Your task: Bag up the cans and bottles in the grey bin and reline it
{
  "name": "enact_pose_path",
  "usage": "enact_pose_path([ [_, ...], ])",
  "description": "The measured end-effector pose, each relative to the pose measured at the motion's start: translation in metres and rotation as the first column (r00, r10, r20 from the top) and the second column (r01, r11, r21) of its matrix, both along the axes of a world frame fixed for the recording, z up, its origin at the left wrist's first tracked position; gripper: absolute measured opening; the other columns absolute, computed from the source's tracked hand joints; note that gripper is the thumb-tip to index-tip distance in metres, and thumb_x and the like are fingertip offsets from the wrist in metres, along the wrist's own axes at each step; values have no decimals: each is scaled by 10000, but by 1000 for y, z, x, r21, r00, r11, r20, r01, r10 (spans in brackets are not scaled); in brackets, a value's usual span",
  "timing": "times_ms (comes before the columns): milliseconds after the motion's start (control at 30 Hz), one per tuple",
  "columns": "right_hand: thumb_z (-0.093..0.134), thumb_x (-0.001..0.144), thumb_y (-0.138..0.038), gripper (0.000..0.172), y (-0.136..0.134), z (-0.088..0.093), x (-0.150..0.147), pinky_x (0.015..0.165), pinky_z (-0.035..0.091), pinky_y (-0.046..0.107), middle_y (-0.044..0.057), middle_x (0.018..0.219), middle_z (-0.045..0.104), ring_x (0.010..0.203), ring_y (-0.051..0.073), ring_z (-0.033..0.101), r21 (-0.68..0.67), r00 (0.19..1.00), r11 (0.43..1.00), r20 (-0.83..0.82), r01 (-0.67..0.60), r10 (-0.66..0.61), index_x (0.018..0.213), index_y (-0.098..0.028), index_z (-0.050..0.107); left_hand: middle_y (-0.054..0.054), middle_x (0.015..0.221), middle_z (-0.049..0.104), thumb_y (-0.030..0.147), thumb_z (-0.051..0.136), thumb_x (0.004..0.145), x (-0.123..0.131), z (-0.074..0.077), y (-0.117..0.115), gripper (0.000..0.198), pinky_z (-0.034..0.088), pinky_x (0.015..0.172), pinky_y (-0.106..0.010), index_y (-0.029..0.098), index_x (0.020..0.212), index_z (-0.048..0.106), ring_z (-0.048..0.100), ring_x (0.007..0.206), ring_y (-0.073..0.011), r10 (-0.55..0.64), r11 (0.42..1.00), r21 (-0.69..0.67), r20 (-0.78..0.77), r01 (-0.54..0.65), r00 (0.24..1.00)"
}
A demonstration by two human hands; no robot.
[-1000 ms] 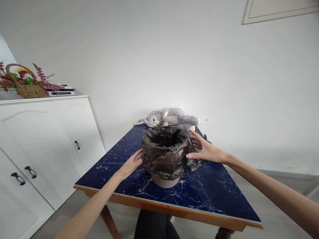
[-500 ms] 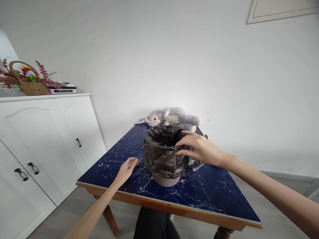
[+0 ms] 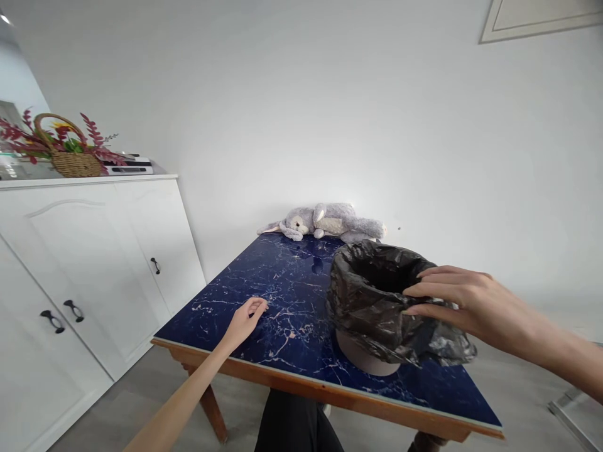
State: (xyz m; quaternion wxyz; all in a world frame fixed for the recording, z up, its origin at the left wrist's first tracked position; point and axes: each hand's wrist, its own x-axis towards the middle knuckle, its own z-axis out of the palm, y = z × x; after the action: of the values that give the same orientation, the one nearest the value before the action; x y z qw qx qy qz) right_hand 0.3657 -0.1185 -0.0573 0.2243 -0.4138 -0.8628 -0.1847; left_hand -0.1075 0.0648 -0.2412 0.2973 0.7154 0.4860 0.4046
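A beige trash can (image 3: 365, 356) lined with a black garbage bag (image 3: 362, 304) stands on the right half of the blue marbled table. The bag is folded over the rim and hangs loosely down the outside, mostly covering the can. My right hand (image 3: 455, 298) grips the right side of the rim, bag included, with fingers on the inner side and thumb outside. On the table's left part rests my left hand (image 3: 247, 317). Its fingers are curled together with nothing visible in them, apart from the can. The can's inside is dark.
A grey plush rabbit (image 3: 330, 221) lies on its side along the table's (image 3: 277, 276) far edge, against the wall. To the left stands a white cabinet (image 3: 89, 251) bearing a wicker flower basket (image 3: 75, 163) and a white device (image 3: 129, 166).
My right hand has moved the trash can with its bag from the table's middle to the right and nearer me. My left hand has stayed resting on the table.
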Motion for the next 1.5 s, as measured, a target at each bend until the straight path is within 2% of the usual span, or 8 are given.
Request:
enact_pose_path([
  [233,415,1055,-686,511,-21,-8,33,650,638,401,25,1049,830,903,311,799,31,977,979,-77,201,-198,1064,-365,813,-118,1105,812,681,609,926,-3,4,1,499,555,1055,-451,224,1107,695,772,1073,-296,3,1000,19,7,-3,1000],
  [533,408,1025,-742,563,-24,-20,49,576,604,390,74,1040,824,821,302,794,70,941,942,-110,329,-321,1100,-334,788,-127,1110,813,716,601,912,-3,3,3,544,549,1069,-460,218,1112,688,770,1087,-301,3,1000,21,-5,-3,1000],
  [700,472,1065,-596,499,-38,-19,16,822,609,443,118,1212,766,1076,318,747,166,943,940,-202,299,-265,1469,-334,600,-128,1138,808,717,601,918,-4,5,2,545,551,1067,-455,220,1121,696,764,1109,-304,4,1000,21,-16,-3,1000],
  [833,608,1039,-349,438,-57,-20,-26,1163,487,514,80,1316,719,1242,306,677,262,962,957,-269,125,-52,1476,-339,576,-132,1141,807,726,603,914,-4,6,0,559,550,1065,-452,221,1129,705,759,1122,-310,11,1000,21,-23,-10,1000],
  [1000,613,1010,-185,376,-67,-55,-71,1066,598,449,84,1296,722,1251,295,677,69,960,996,-270,-63,80,1370,-291,629,-126,1149,804,714,594,928,-3,7,-1,541,550,1062,-448,225,1134,703,755,1128,-307,5,1000,16,-33,-5,999],
  [1133,526,1055,-247,330,-43,-101,-104,970,652,455,109,1402,648,1254,302,682,-169,945,985,-328,-39,-19,1369,-303,607,-118,1149,801,706,610,918,-3,7,-1,524,547,1070,-442,227,1112,699,755,1123,-300,3,1000,22,-32,-3,999],
  [1267,464,1053,-271,334,12,-140,-131,903,668,459,164,1558,487,1207,303,704,-286,886,958,-433,37,-164,1355,-242,604,-107,1137,800,692,615,918,-2,7,-1,502,553,1065,-436,232,1105,695,755,1115,-292,0,999,35,-31,1,1000],
  [1500,532,970,-234,494,108,-165,-153,876,641,434,208,1753,30,966,268,788,-424,772,838,-381,343,-509,1457,-154,552,-94,1095,805,660,613,922,-2,7,-1,457,571,1046,-444,239,1080,693,767,1066,-288,1,998,55,-30,1,1000],
])
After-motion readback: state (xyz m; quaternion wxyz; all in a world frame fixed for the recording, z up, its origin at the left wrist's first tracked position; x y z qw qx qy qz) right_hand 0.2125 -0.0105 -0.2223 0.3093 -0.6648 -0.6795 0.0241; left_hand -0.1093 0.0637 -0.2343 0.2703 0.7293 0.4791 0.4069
